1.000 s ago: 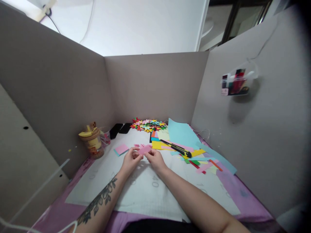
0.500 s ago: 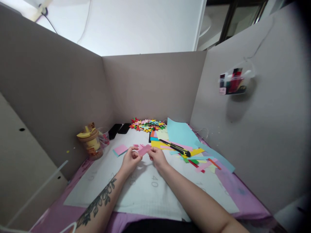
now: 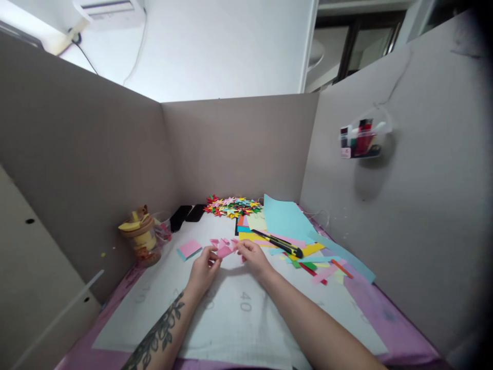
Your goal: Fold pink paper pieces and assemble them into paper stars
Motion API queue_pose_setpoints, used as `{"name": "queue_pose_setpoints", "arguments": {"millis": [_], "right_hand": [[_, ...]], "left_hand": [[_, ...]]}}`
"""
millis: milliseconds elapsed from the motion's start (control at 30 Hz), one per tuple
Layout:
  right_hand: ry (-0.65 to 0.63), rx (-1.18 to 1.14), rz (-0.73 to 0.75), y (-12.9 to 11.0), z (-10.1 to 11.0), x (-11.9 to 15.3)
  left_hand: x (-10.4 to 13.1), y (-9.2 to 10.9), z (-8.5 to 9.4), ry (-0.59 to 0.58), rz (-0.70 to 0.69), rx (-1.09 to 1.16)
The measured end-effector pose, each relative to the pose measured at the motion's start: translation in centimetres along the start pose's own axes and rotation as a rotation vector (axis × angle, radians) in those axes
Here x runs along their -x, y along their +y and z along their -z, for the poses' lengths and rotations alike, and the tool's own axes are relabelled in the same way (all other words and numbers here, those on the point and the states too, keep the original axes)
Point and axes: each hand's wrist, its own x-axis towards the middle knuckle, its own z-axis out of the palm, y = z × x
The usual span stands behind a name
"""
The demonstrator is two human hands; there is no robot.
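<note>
Between my two hands is a folded piece of pink paper (image 3: pixel 224 251). My left hand (image 3: pixel 204 268) pinches its left side with thumb and fingers. On the other side, the fingers of my right hand (image 3: pixel 253 258) are closed on the paper's right edge. Small pink folded pieces (image 3: pixel 214 242) show just behind the held paper; whether they touch it I cannot tell. Left of my left hand lies a small stack of square paper (image 3: pixel 190 249), pink on top with blue beneath.
A black and yellow utility knife (image 3: pixel 278 243) lies on paper strips (image 3: pixel 314 277) at right, before a light blue sheet (image 3: pixel 287 221). Colourful paper stars (image 3: pixel 232 206) are heaped at the back. Two dark phones (image 3: pixel 195 213) and a brown pot (image 3: pixel 142 239) stand left. Grey panels (image 3: pixel 239 144) enclose the table.
The pink paper between my hands was a flat strip and now looks bent or folded. My hands stay close together around it. The camera view has tilted slightly upward.
</note>
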Motion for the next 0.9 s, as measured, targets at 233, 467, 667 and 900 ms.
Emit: {"name": "queue_pose_setpoints", "arguments": {"millis": [233, 467, 667, 900], "right_hand": [[0.03, -0.065, -0.094, -0.15, -0.3, 0.37], [0.068, -0.095, -0.102, -0.91, -0.75, 0.78], [0.073, -0.094, -0.098, -0.7, -0.65, 0.7], [0.078, -0.096, -0.069, -0.34, -0.42, 0.39]], "left_hand": [[-0.12, -0.2, 0.1, 0.027, 0.002, -0.059], [-0.15, -0.36, 0.09, 0.009, 0.027, 0.006], [-0.16, -0.17, 0.08, 0.016, 0.031, 0.014], [-0.03, -0.62, -0.03, -0.006, 0.014, -0.025]]}}
